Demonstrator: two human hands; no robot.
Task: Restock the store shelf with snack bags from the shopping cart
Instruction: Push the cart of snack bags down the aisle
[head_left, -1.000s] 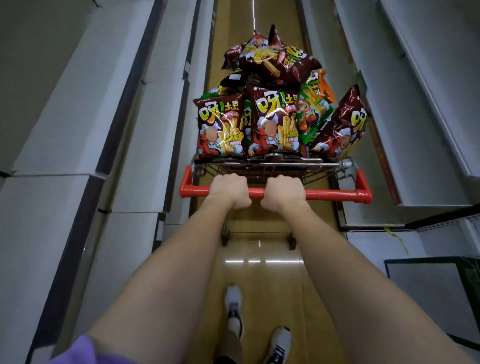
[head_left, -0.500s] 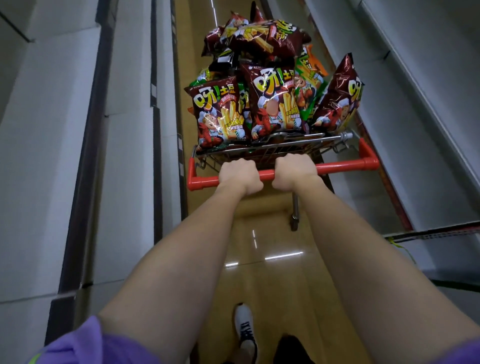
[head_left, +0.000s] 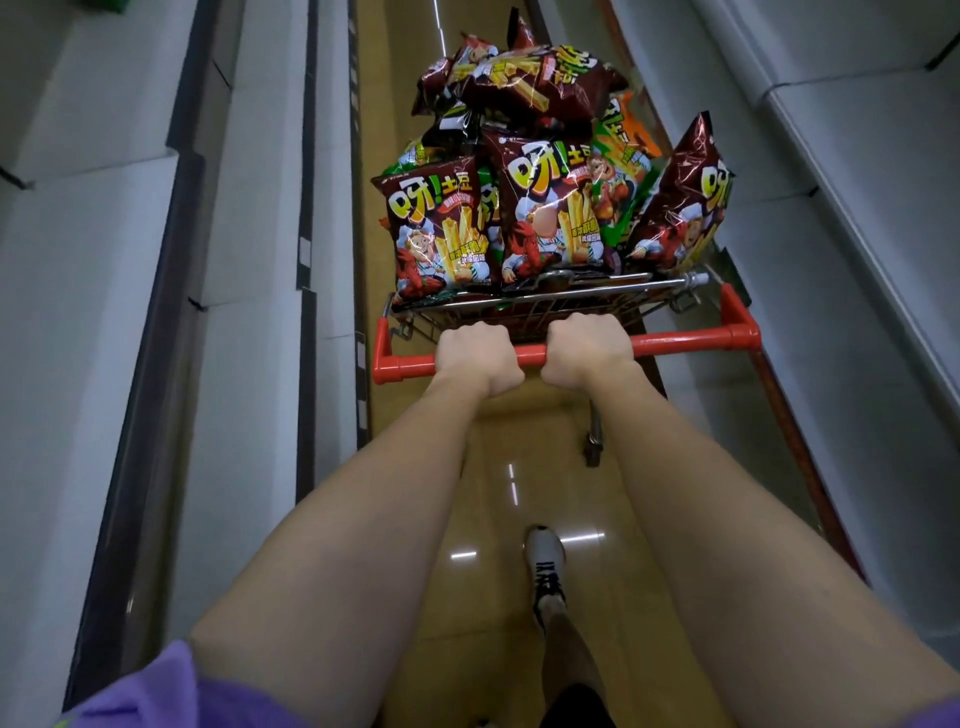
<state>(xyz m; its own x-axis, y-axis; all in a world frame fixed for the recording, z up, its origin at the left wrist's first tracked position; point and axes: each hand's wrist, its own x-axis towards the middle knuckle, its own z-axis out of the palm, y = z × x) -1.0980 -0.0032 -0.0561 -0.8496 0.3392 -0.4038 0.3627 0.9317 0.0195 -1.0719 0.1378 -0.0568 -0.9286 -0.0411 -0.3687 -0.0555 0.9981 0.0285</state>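
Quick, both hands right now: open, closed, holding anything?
Left hand: closed around the red cart handle.
Right hand: closed around the same handle.
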